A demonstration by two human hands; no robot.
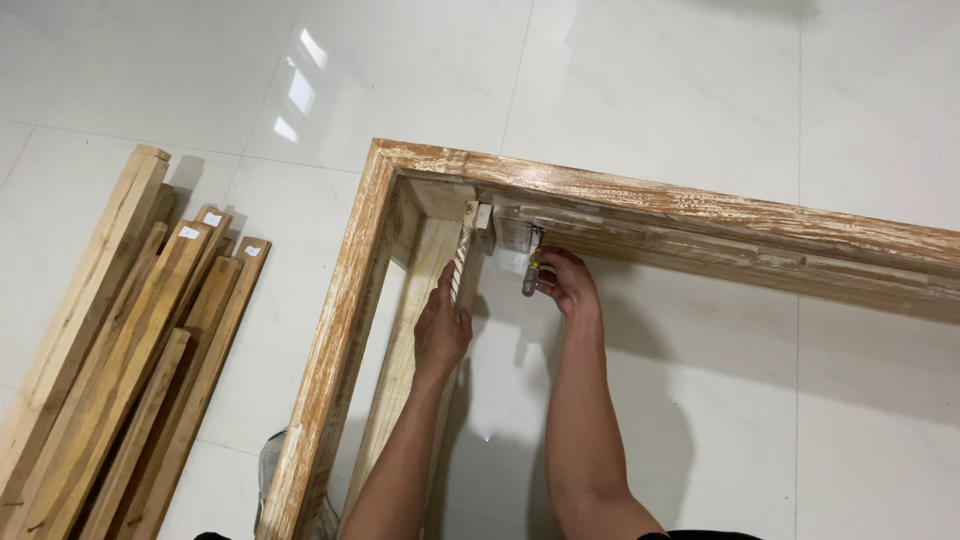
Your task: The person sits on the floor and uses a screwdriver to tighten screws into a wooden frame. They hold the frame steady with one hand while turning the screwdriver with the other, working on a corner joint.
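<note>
Two hands – left hand (441,330) grips slat (463,262), right hand (567,284) clasps screwdriver (531,272) – one frame (352,290).

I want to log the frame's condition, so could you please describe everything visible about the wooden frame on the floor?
The wooden frame lies on the white tiled floor, showing one corner and two long rails. Its wood looks worn, whitish streaks over brown. The left hand grips a slat inside the corner; the right hand holds a small tool against it.
</note>
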